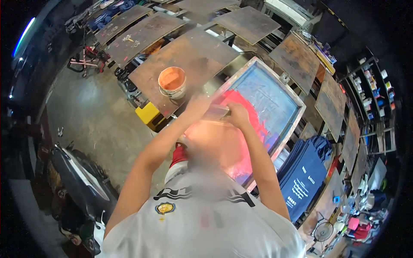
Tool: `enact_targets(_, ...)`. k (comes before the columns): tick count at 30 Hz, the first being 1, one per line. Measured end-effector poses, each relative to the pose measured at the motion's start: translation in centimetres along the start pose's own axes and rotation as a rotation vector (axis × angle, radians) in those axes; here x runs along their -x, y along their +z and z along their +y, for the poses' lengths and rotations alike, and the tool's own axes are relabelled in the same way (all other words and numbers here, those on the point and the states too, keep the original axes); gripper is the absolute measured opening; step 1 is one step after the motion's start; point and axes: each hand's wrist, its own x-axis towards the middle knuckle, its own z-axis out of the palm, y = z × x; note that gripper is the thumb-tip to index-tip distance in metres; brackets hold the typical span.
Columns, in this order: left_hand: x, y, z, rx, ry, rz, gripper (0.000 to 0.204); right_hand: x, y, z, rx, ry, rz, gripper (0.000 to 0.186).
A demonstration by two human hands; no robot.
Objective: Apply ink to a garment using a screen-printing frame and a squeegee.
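My left hand (198,106) and my right hand (236,112) are closed on opposite ends of a flat squeegee (217,113), held across a wooden-framed printing screen (271,109). The screen's blue mesh carries a broad patch of pink and peach ink (251,129) beneath and around my hands. Part of the squeegee and my left fingers are blurred. A white bucket of orange ink (172,81) stands just left of the screen on a stained board (148,64).
More flat boards (245,23) stand in rows ahead and rightward. Dark blue printed bags (301,172) lie stacked at right, near shelves of containers (370,88). A yellow object (146,115) is below the bucket's board. A motor scooter (84,182) stands at left on concrete floor (94,116).
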Motion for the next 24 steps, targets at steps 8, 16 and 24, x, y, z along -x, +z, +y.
enact_targets(8,-6.6,-0.1,2.9,0.455,0.303,0.144,0.056,3.7,-1.4,2.5,0.073,0.362,0.093,0.046)
enact_targets(16,-2.9,1.1,0.2,0.792,0.397,0.267,0.055,3.1,0.8,0.9,0.052,0.284,-0.029,0.051)
enact_targets(24,-3.5,-0.5,0.8,0.8,0.28,-0.045,0.058,5.1,0.1,-1.4,0.051,0.418,-0.096,0.057)
